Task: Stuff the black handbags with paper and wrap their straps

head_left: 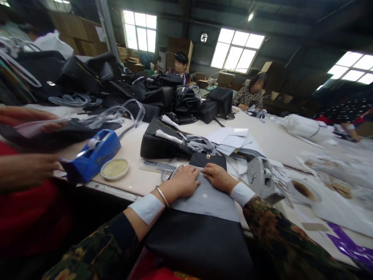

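A black leather-look bag [201, 241] lies tilted at the table's front edge, close to my body. Around its middle is a translucent whitish wrapping sheet [210, 202]. My left hand [185, 181] lies on this sheet near its upper edge, fingers stretched forward. Opposite it, my right hand [218, 178] has its fingers drawn together on the same edge, their tips partly hidden. Just beyond my hands shows a black flap with a gold clasp [208, 157]. Behind stands another black handbag [160, 138] with white paper along its zip.
A blue tape dispenser [93, 155] and a round yellowish dish [115, 168] are at left, beside a co-worker's hands [26, 171]. At right are a grey tape dispenser [262, 179], paper sheets [233, 142] and a tape roll [304, 189]. Black bags [163, 97] pile up behind.
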